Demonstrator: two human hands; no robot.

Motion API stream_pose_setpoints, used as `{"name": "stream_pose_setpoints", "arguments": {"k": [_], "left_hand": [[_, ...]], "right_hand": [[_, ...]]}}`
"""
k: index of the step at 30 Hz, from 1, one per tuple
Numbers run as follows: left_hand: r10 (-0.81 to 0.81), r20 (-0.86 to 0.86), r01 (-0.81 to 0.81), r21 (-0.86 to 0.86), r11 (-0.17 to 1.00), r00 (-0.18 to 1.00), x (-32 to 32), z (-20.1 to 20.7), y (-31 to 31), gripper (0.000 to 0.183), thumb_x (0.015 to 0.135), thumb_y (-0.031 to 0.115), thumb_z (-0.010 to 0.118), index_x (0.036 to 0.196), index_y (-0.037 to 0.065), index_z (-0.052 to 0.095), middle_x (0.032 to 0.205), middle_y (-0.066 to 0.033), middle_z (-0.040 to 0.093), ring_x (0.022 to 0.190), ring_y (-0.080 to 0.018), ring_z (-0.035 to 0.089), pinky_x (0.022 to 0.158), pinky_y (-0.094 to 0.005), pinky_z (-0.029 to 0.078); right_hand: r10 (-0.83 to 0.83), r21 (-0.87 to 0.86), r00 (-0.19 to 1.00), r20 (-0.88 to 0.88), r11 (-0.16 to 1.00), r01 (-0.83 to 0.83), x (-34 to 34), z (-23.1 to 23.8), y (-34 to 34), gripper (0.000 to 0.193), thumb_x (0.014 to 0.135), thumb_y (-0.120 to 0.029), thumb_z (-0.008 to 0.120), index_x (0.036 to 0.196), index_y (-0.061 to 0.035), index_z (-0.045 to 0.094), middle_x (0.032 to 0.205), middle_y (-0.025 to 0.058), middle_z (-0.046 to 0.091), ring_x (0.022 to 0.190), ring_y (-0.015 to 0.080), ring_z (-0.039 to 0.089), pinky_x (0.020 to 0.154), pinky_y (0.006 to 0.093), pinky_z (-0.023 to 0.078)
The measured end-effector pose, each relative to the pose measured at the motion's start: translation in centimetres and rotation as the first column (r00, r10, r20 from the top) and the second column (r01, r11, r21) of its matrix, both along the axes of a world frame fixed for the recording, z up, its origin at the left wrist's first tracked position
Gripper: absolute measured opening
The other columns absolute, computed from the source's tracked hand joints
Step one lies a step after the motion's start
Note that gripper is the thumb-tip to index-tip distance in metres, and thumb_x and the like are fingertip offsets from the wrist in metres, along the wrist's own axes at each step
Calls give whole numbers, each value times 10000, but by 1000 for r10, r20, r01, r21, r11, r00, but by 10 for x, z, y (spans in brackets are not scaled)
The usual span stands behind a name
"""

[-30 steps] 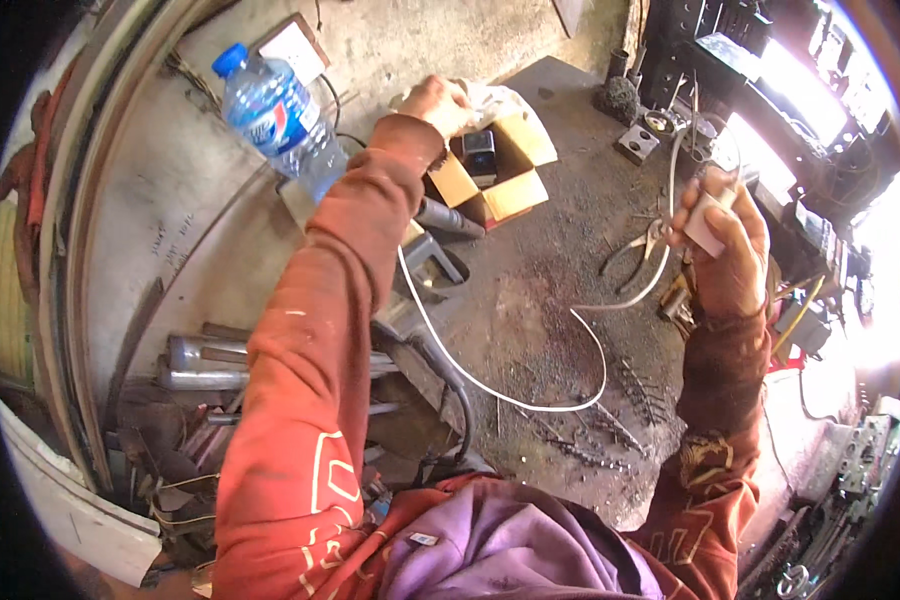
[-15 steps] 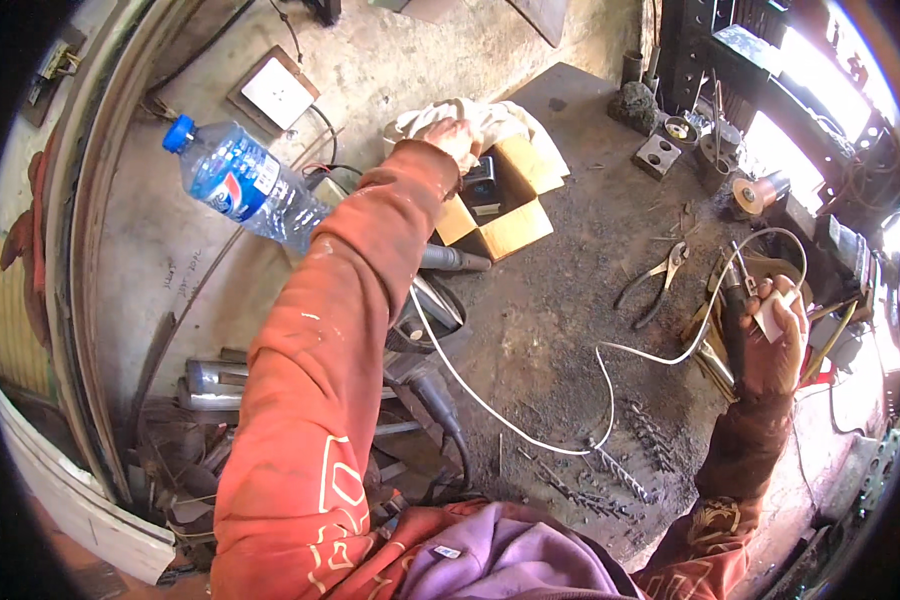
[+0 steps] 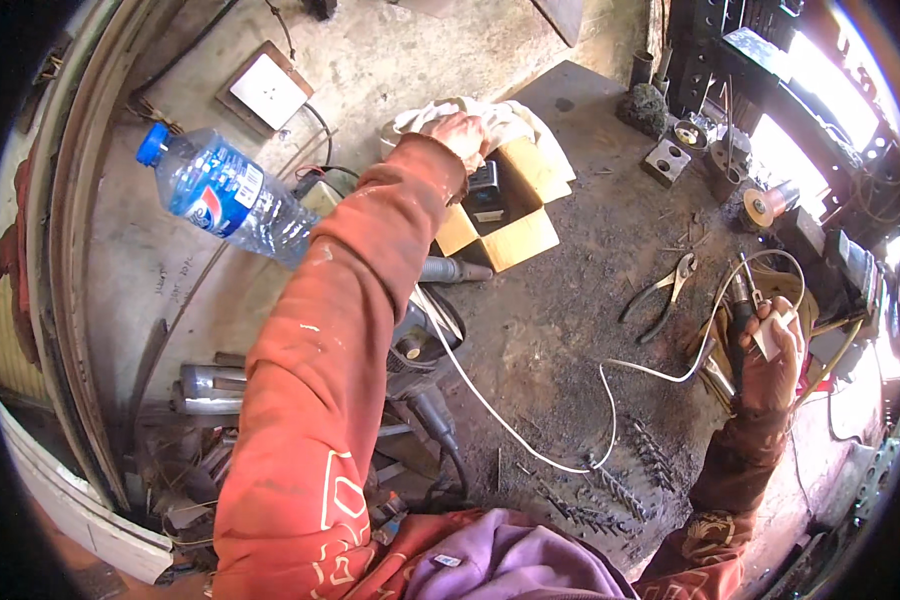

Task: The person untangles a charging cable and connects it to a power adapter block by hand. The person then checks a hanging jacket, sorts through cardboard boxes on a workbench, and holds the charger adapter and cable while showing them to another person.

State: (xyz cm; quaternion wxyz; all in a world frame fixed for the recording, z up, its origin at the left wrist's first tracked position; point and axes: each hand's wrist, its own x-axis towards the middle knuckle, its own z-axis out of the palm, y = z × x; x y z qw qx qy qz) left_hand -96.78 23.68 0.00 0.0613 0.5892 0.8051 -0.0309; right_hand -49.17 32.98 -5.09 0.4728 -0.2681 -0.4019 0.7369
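Note:
My left hand (image 3: 460,135) is at the far side of the bench, its fingers closed on a crumpled white cloth (image 3: 518,122) just behind an open cardboard box (image 3: 530,240). Inside the box lies a black object (image 3: 484,182), partly covered by my sleeve. My right hand (image 3: 773,360) grips a small white block (image 3: 767,335) at the right. A white cable (image 3: 500,421) loops from beneath my left forearm across the bench up to my right hand. Beside those fingers is a dark handle with a metal tip (image 3: 741,298); whether I also hold it cannot be made out.
Pliers (image 3: 660,300) lie left of my right hand. A plastic bottle with a blue cap (image 3: 232,195) is left of my left forearm. Drill bits (image 3: 653,455) and metal shavings cover the near bench. A holed metal block (image 3: 667,161) and a wall socket (image 3: 268,93) are farther back.
The whole view has shifted a little, and the bottle appears farther left. My left hand stays at the cloth, and my right hand keeps the white block.

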Motion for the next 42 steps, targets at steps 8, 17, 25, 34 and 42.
{"name": "stream_pose_setpoints", "arguments": {"k": [8,17,25,34,42], "left_hand": [[-108,-19,109,70,992,994,-7,-6,0,49,694,124,729,739,128,710,694,-111,649,735,-274,640,649,-393,485],[-26,-51,25,-14,1000,998,8,1,0,83,742,113,694,822,118,711,785,-129,665,781,-288,645,687,-402,486],[-6,37,8,-46,999,999,12,5,-3,91,743,109,650,799,152,708,829,-89,680,830,-265,651,725,-399,503],[148,96,-167,237,957,984,-10,-25,-2,166,792,98,580,903,125,700,794,-122,665,815,-277,645,731,-411,471],[215,-47,-220,-189,957,975,9,-21,-18,583,623,243,782,1169,106,631,1204,-154,597,1108,-307,577,951,-396,459]], "right_hand": [[5,-14,1000,-5,1000,-5,-3,-5,3,315,868,-87,557,1164,8,503,971,102,567,781,185,589,630,287,516],[20,-39,1000,-10,999,-21,0,-15,4,310,869,-84,556,1158,14,503,978,102,569,783,183,591,637,278,526],[44,-66,999,5,997,-43,-7,-22,6,313,865,-75,555,1162,7,502,971,99,571,791,176,592,650,277,521],[-42,217,973,227,976,-8,-34,-19,-8,560,887,-78,536,1407,12,349,984,137,638,553,135,587,394,196,440],[325,367,802,501,760,-537,-124,1,-17,214,869,-58,514,1024,-11,654,719,18,587,620,78,569,474,225,435]]}}
